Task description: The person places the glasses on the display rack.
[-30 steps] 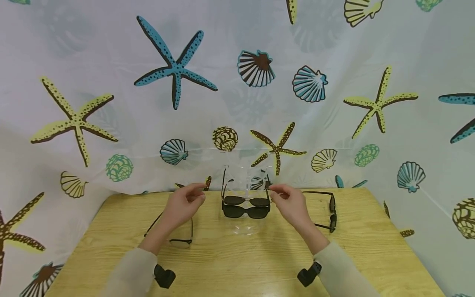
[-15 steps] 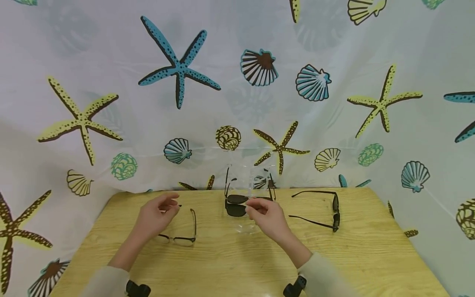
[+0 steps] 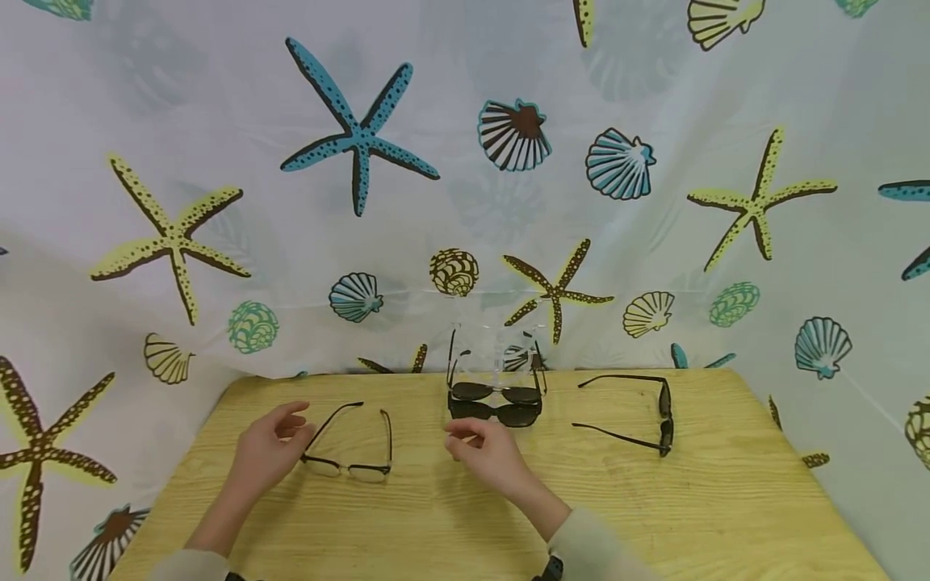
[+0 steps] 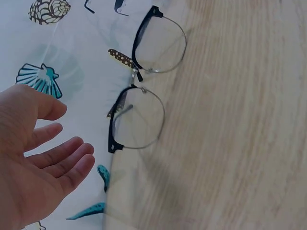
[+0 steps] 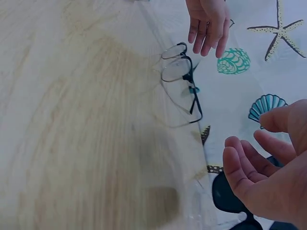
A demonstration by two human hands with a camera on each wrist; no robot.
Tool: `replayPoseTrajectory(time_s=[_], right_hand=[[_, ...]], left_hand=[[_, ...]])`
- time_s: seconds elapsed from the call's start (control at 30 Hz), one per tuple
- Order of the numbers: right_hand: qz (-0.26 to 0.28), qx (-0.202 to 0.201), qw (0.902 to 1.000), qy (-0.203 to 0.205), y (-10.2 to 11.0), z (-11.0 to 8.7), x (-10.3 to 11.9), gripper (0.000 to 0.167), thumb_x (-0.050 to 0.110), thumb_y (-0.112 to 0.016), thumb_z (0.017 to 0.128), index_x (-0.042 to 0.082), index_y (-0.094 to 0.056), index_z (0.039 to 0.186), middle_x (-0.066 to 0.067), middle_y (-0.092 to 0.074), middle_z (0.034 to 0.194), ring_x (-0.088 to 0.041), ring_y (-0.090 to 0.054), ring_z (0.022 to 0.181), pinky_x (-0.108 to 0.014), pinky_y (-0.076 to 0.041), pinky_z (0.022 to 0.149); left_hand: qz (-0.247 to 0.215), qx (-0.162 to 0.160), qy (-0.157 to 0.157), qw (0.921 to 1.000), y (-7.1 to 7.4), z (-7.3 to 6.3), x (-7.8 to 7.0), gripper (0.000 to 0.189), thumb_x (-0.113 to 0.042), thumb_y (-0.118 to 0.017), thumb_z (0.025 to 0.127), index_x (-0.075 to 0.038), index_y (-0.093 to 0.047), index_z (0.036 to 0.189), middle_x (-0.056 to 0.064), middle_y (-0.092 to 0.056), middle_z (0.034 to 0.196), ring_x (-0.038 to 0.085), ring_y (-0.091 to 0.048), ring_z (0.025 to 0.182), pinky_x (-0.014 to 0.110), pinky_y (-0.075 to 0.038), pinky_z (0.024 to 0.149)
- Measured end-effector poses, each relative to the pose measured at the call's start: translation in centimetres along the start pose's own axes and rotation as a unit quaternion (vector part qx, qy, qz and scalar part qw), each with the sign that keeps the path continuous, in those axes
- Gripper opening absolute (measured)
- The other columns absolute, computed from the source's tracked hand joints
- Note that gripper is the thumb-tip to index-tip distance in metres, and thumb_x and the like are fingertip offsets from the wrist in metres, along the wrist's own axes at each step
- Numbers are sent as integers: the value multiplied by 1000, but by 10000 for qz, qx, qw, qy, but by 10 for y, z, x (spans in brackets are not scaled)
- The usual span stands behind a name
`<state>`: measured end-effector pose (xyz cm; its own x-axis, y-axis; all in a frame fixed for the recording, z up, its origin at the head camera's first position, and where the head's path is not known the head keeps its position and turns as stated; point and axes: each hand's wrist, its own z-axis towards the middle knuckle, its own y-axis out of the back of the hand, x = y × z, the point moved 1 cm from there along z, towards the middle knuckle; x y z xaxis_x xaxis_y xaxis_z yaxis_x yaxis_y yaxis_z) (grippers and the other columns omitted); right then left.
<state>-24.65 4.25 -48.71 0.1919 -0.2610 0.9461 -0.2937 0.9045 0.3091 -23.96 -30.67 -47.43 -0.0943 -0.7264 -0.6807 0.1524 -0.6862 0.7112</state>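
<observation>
Eyeglasses with dark upper rims [image 3: 369,471] lie unfolded on the table, temples pointing back; their rims [image 4: 113,125] also show in the left wrist view. Just left of them hovers my left hand [image 3: 267,452], holding nothing, its fingers loosely bent. My right hand [image 3: 490,456], likewise holding nothing, is in front of a clear stand [image 3: 498,355]. On that stand sit two pairs of sunglasses, a thin-framed upper pair [image 3: 474,392] and a thicker black lower pair [image 3: 517,415]. In the right wrist view, dark lenses [image 5: 226,194] are partly hidden behind the right hand.
Another pair of black sunglasses [image 3: 664,415] lies unfolded at the right, temples pointing left. The wooden table [image 3: 436,524] ends at the back against a hanging cloth [image 3: 407,242] printed with starfish and shells. Cloth also runs along both sides.
Both hands have left the sides of the stand. My left hand moved left, past the eyeglasses; my right hand moved left and nearer, across the sunglasses' front. The view shifted slightly.
</observation>
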Motion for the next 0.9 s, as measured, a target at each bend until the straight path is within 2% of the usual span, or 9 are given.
replayPoseTrajectory(time_s=[0.07,0.2,0.43,0.57,0.7,0.9], right_hand=[[18,68,10000,-62,-7,2,-3,30,20,-67,104,6,-74,129,-15,-74,117,-17,-72,87,-24,-53,67],[18,154,9999,-65,-22,4,-7,28,20,-68,104,7,-74,128,-15,-74,117,-19,-71,91,-25,-55,71],[246,246,9994,-62,-44,7,-9,33,16,-68,104,-1,-71,132,-19,-73,119,-28,-71,95,-25,-56,72],[318,294,9989,-182,-55,10,-11,34,15,-66,104,-1,-70,134,-18,-73,119,-23,-71,94,-25,-56,71],[399,299,9983,-295,-66,12,-12,33,14,-66,104,-1,-70,133,-16,-73,118,-18,-70,93,-24,-56,71],[431,231,9982,-334,-78,14,-12,33,12,-67,102,-1,-71,132,-17,-73,115,-24,-72,96,-28,-59,73]], left_hand=[[-8,41,116,9999,-1,-1,5,47,-25,-65,105,0,-61,144,27,-72,123,43,-72,112,35,-61,79],[18,182,386,9991,-4,-4,12,49,-28,-64,106,1,-59,145,27,-73,123,42,-73,112,44,-62,83],[-7,420,785,9960,-8,-8,23,51,-29,-62,107,2,-57,147,27,-73,124,39,-74,111,32,-59,76],[-107,479,869,9950,-11,-9,28,51,-26,-61,107,3,-56,148,27,-74,124,40,-73,112,30,-57,75],[-118,402,860,9954,-14,-10,30,48,-24,-63,106,2,-59,146,24,-76,121,39,-73,113,29,-55,78],[-72,390,899,9952,-17,-10,29,46,-25,-64,106,1,-61,144,23,-76,121,37,-73,115,32,-54,83]])
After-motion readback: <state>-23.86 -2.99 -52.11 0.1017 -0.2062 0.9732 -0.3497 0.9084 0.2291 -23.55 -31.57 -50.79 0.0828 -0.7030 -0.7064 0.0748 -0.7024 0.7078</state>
